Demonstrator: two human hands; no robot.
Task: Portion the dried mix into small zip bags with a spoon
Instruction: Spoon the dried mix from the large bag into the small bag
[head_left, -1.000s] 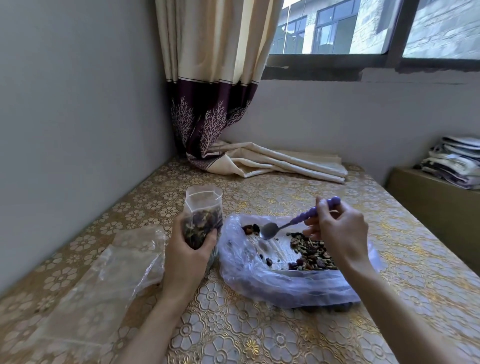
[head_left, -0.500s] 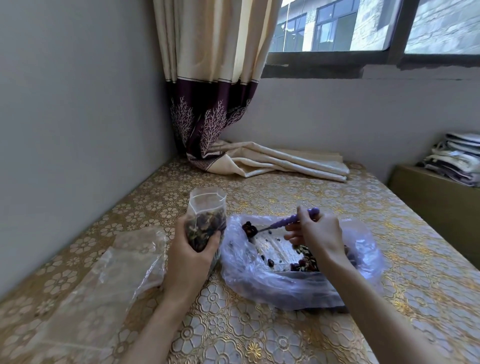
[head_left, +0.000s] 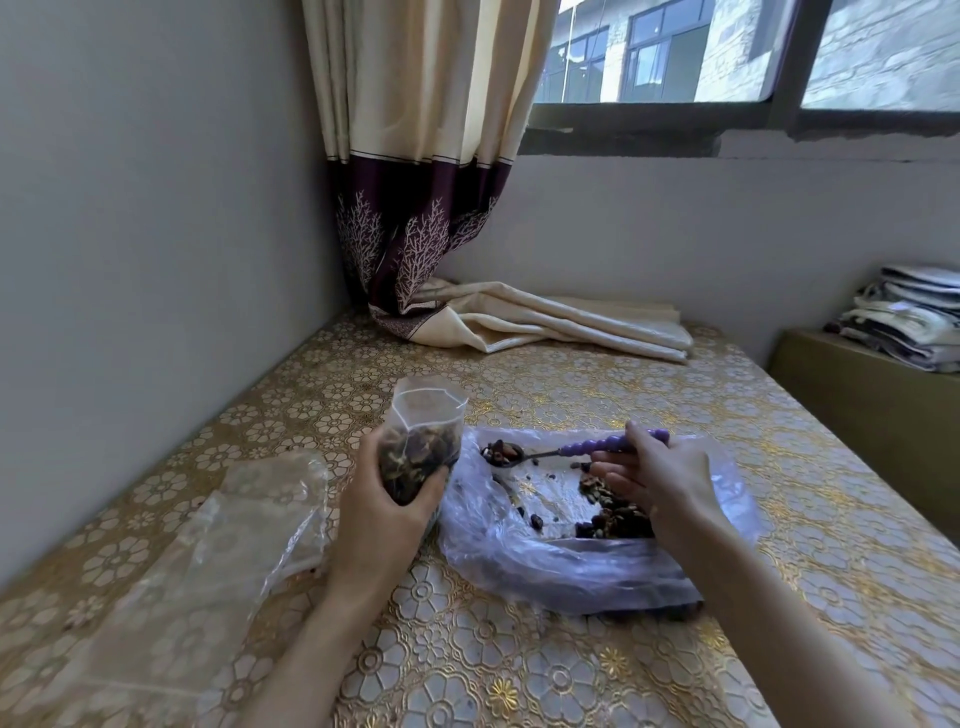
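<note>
Now right hand (head_left: 660, 475) lifts beaded purple spoon (head_left: 571, 451) heaped with mix.

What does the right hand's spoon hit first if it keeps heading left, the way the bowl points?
Probably the small clear zip bag of dried mix held upright by the left hand. The purple-handled metal spoon in the right hand points its loaded bowl at the bag's side, below its open mouth; depth is uncertain.

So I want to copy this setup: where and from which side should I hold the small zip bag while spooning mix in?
Grip the small zip bag around its filled lower half, from the side away from the spoon, as the left hand does. The bulging contents give firm purchase, and the upright open mouth stays clear for the loaded spoon held by the right hand.
</note>
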